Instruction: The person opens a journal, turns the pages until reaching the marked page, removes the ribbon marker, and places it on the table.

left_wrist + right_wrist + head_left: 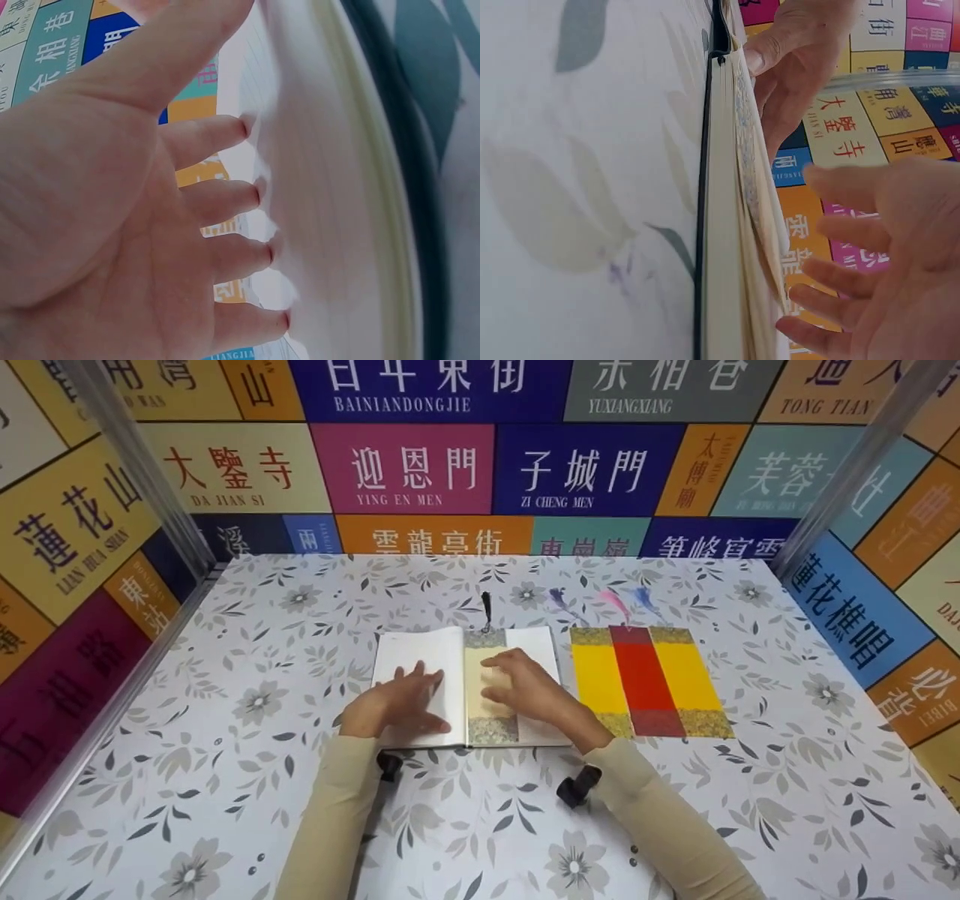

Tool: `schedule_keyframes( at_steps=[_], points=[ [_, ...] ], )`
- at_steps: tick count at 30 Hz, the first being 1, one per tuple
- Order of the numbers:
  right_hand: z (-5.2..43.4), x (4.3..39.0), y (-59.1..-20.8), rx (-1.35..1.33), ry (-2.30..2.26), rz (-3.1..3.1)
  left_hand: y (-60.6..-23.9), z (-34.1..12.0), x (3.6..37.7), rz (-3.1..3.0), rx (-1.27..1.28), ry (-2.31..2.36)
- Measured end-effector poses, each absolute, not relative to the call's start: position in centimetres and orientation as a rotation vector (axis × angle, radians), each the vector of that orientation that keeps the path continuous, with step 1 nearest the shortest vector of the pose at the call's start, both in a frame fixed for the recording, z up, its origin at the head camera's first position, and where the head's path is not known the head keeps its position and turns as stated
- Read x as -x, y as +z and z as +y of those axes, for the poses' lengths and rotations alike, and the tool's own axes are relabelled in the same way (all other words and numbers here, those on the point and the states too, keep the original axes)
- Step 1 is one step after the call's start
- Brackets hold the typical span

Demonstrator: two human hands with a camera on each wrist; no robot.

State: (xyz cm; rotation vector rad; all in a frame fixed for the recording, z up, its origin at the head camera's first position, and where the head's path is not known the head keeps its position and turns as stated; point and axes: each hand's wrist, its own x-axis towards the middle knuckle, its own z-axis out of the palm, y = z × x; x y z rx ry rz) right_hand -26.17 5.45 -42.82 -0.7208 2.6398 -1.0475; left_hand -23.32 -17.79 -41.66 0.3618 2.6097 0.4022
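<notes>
An open notebook point(420, 649) with white pages lies on the table. Along its right page, close to the fold, is a pale bookmark point(491, 729) with speckled grey ends and a black tassel point(487, 609) past the top edge. With spread fingers, my left hand point(396, 705) rests on the left page; its fingertips meet the paper in the left wrist view. My right hand point(534, 688) is over the bookmark, fingers loosely bent and holding nothing. In the right wrist view, the notebook's page edges point(721, 187) show beside that hand.
Right of the notebook lie a yellow bookmark point(596, 675), a red bookmark point(646, 679) and another yellow bookmark point(684, 675), side by side, with purple, pink and blue tassels. A floral cloth point(285, 780) covers the table. Panels with coloured signs point(405, 469) stand around it.
</notes>
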Motion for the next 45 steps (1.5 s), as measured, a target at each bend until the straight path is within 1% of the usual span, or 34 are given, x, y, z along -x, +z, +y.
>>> schedule_keyframes(
  at_steps=[3,6,11,22,33,45],
  points=[
    [5.7,26.6,-43.0,0.508,-1.165,2.643,-41.6,-17.7,23.3,2.614,-0.367,0.383],
    [5.9,27.0,-43.0,0.346,-1.157,2.647,-41.6,-17.7,23.2,2.616,-0.366,0.384],
    [5.9,26.8,-43.0,0.233,-1.018,2.657,-41.6,-17.7,23.1,2.610,-0.365,0.406],
    [4.7,24.8,-42.6,0.245,-0.792,2.747,-41.7,-17.6,23.3,2.619,-0.395,0.393],
    [5.3,25.0,-42.7,0.246,-0.878,2.667,-41.5,-17.6,23.2,2.607,-0.391,0.385],
    [6.5,24.9,-41.5,0.322,-0.950,2.463,-41.6,-17.6,23.3,2.607,-0.412,0.400]
  ],
)
